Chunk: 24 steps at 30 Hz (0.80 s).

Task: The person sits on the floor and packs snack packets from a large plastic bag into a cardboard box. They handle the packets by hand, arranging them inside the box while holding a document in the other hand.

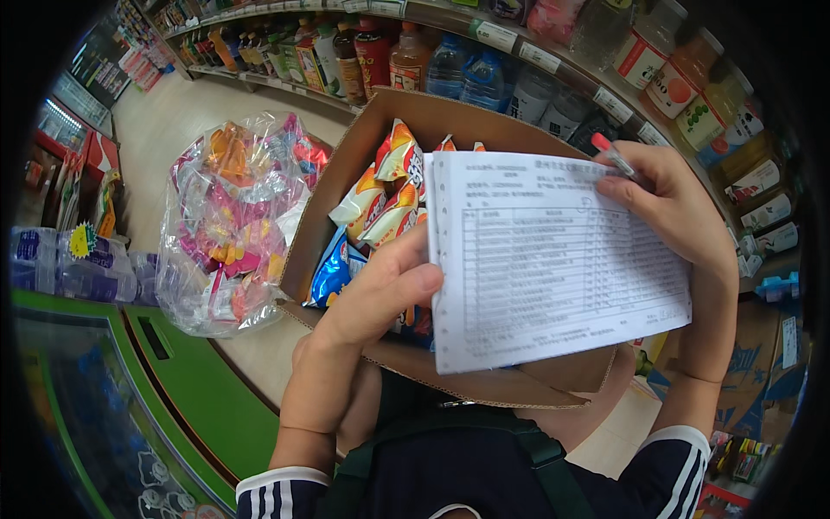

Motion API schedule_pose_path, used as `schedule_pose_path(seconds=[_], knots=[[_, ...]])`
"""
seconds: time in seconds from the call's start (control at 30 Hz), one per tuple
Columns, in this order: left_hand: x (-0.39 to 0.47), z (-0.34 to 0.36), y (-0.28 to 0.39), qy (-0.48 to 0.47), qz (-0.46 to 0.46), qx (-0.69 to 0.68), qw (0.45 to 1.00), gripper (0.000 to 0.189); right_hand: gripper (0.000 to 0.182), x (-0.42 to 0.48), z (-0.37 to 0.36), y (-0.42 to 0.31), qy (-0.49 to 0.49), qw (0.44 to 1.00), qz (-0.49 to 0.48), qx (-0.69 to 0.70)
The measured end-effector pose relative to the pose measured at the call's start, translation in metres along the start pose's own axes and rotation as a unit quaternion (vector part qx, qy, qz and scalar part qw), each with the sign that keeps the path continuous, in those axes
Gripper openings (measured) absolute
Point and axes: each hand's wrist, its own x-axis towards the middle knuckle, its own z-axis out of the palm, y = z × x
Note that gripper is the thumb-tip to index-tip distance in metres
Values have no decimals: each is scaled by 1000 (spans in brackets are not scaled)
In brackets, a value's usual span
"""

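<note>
My left hand (382,282) grips the left edge of a stack of white printed forms (532,266), thumb on top. The top sheet bears a ruled table and a hand-drawn circle; a row of punched holes runs along its left side. At the upper right corner, my right hand (668,194) pinches the sheets and also holds a red-capped pen (613,154). Beneath the papers stands an open cardboard box (538,123). Orange-and-white snack bags (395,201) and a blue snack bag (334,269) show inside it. The papers hide much of its contents.
A clear plastic bag of colourful packets (233,227) rests on the floor to the left. Shelves of bottled drinks (363,58) curve along the back and right. A green-framed freezer (194,383) stands at lower left, cardboard cartons (733,383) at right.
</note>
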Motion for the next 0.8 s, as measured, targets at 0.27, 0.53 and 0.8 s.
schedule_pose_path(seconds=[0.27, 0.53, 0.8], knots=[[-25, -13, 5, -15, 33, -17, 999, 62, 14, 22, 20, -26, 9, 999, -28, -24], [0, 23, -13, -97, 71, -116, 986, 64, 20, -24, -4, 70, 213, 975, 66, 4], [9, 34, -60, -64, 122, 16, 990, 46, 21, -7, 12, 60, 151, 980, 63, 110]])
